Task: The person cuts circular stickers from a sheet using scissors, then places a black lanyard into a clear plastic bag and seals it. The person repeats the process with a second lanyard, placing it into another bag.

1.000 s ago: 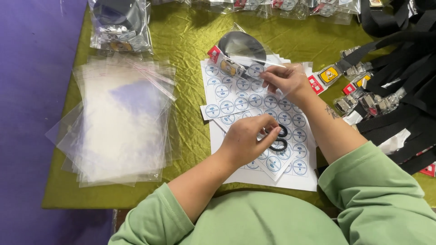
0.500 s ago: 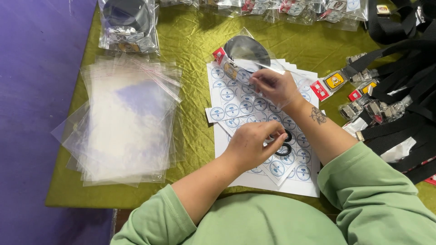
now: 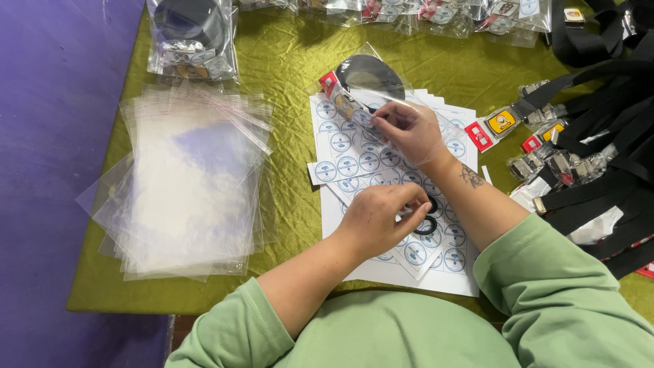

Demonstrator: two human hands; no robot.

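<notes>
White sheets of round blue-and-white stickers (image 3: 354, 163) lie on the olive-green cloth (image 3: 286, 61). My left hand (image 3: 378, 218) rests on the lower sheet, fingers curled beside two small black rings (image 3: 428, 221) on the paper. My right hand (image 3: 409, 133) reaches up to a clear plastic bag (image 3: 371, 75) holding a coiled black strap and a metal buckle, pinching the bag's flap at its near edge. Both sleeves are light green.
A fanned stack of empty clear bags (image 3: 184, 184) lies at the left. Packed bags (image 3: 194, 37) line the far edge. Black straps with buckles (image 3: 586, 150) pile up at the right. A purple surface (image 3: 41, 136) borders the cloth's left side.
My right hand has moved left and up from the sticker sheets' right side to the bagged strap. My left hand has stayed by the black rings.
</notes>
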